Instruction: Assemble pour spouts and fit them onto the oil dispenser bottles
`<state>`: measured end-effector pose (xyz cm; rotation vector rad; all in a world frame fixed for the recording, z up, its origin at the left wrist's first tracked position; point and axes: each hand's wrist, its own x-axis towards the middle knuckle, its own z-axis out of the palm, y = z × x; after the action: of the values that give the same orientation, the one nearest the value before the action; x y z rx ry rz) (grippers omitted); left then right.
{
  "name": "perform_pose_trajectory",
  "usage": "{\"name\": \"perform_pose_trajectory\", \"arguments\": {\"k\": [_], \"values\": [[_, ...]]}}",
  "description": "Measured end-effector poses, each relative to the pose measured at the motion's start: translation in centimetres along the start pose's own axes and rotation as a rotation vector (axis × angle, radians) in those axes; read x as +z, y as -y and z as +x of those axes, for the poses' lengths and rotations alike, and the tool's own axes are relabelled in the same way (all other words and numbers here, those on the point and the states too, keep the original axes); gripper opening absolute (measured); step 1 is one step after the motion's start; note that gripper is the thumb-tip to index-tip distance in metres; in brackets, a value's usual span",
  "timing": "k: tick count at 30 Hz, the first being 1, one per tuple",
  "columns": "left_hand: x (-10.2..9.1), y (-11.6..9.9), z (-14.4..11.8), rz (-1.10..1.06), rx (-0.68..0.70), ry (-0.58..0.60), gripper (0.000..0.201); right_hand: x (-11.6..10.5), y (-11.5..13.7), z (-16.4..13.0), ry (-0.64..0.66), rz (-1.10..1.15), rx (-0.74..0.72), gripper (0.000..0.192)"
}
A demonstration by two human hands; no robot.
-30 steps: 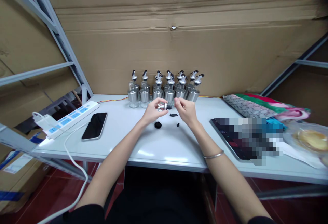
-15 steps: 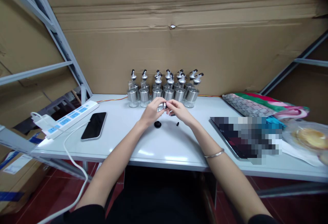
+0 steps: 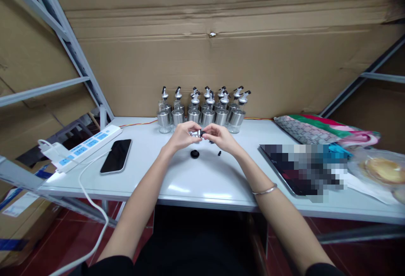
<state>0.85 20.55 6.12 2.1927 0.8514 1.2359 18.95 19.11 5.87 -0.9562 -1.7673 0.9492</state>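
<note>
My left hand point(image 3: 181, 136) and my right hand point(image 3: 219, 136) meet above the white table point(image 3: 190, 179), both pinching a small silver and black pourer spout point(image 3: 197, 133). Below them on the table lie a round black cap point(image 3: 194, 154) and a tiny black piece point(image 3: 219, 153); another small black piece sits mostly hidden behind my right hand. Just beyond my hands stands a row of several glass and steel bottles point(image 3: 202, 109) with pourer tops, against the cardboard wall.
A black phone point(image 3: 116, 155) lies face down at the left, beside a white power strip point(image 3: 82, 146) with a cable hanging off the edge. At the right are a blurred flat item point(image 3: 305, 168), a patterned bag point(image 3: 316, 130) and a plastic-wrapped bun point(image 3: 381, 170).
My right hand has closed in from the right and now grips the spout together with my left hand. Both hands have shifted slightly left.
</note>
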Motion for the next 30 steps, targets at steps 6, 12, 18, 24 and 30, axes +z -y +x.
{"name": "perform_pose_trajectory", "arguments": {"k": [6,12,18,24,30], "values": [[-0.8,-0.4,-0.1,-0.120,-0.161,0.054,0.033,0.2,0.3,-0.3,-0.012,-0.194,-0.140,0.018],[-1.4,-0.4,0.0,-0.179,-0.250,0.060,0.036,0.7,0.6,-0.4,-0.037,-0.388,-0.250,0.013],[-2.1,-0.7,0.0,-0.390,-0.416,0.140,0.046,1.3,1.1,-0.6,-0.069,-0.351,-0.284,0.014],[-2.4,-0.8,0.0,-0.389,-0.419,0.159,0.042,1.8,1.2,-0.7,-0.051,-0.358,-0.318,0.010],[-2.6,-0.6,0.0,-0.397,-0.419,0.198,0.037,1.8,1.2,-0.7,-0.054,-0.413,-0.371,0.012]]}}
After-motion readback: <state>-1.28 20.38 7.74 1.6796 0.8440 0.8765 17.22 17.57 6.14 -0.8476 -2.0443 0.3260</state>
